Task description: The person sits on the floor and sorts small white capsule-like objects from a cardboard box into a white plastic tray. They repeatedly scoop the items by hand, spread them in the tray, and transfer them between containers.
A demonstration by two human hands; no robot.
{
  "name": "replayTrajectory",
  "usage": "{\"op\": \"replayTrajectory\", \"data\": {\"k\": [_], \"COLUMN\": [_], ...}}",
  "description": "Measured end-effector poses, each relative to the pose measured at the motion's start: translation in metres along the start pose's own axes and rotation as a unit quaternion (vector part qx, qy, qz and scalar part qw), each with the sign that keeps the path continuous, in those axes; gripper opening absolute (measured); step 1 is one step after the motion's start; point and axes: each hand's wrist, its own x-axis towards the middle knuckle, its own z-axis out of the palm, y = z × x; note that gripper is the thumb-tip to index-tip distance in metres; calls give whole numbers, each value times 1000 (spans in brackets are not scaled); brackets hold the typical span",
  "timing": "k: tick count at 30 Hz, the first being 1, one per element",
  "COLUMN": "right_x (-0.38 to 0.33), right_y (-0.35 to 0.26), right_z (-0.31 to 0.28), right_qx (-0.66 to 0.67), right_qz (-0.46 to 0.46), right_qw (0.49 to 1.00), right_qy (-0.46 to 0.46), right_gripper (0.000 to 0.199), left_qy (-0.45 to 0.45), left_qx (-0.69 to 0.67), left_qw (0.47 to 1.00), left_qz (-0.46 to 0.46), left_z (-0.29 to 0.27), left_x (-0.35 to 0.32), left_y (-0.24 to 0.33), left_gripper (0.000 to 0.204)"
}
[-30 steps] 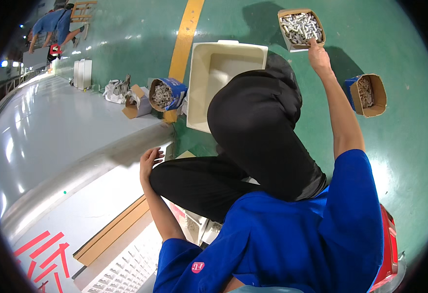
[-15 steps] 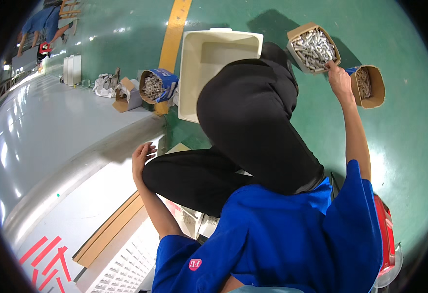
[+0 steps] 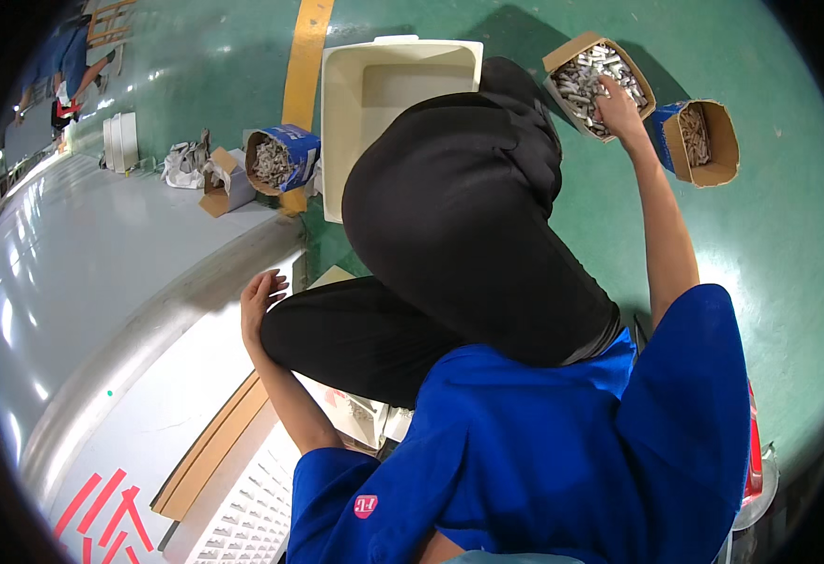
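My right hand reaches down into a cardboard box of small silver cylindrical metal pieces. Its fingers are curled in among the pieces, and what they grip cannot be made out. Close to that forearm stands a blue-and-brown box with thin, dull pieces in it. Beside my bent left knee, my left hand hangs with its fingers loosely apart. It holds nothing.
A large cream tub stands ahead of my legs. Left of it are a blue box of small pieces and an opened carton. A white surface bears red strips and a brown bar. Another person is far left.
My right hand has moved from the box's near rim in over the metal pieces, its fingers dipping among them. The view has shifted slightly; my left hand stays by the knee.
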Motion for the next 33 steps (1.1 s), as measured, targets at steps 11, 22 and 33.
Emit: {"op": "replayTrajectory", "data": {"k": [11,22,33], "right_x": [-56,-39,68], "right_y": [-19,-6,-4], "right_z": [7,-35,-18], "right_qx": [-91,-101,-206], "right_qz": [-33,-66,-62], "right_qw": [995,987,976], "right_qy": [10,102,22], "right_gripper": [39,27,33], "left_qy": [-19,-17,-7], "left_qx": [-35,-34,-35], "left_qw": [999,999,999], "left_qz": [2,2,-3], "left_z": [-3,-3,3], "left_x": [3,2,2], "left_y": [-4,-4,1], "left_gripper": [30,31,30]}}
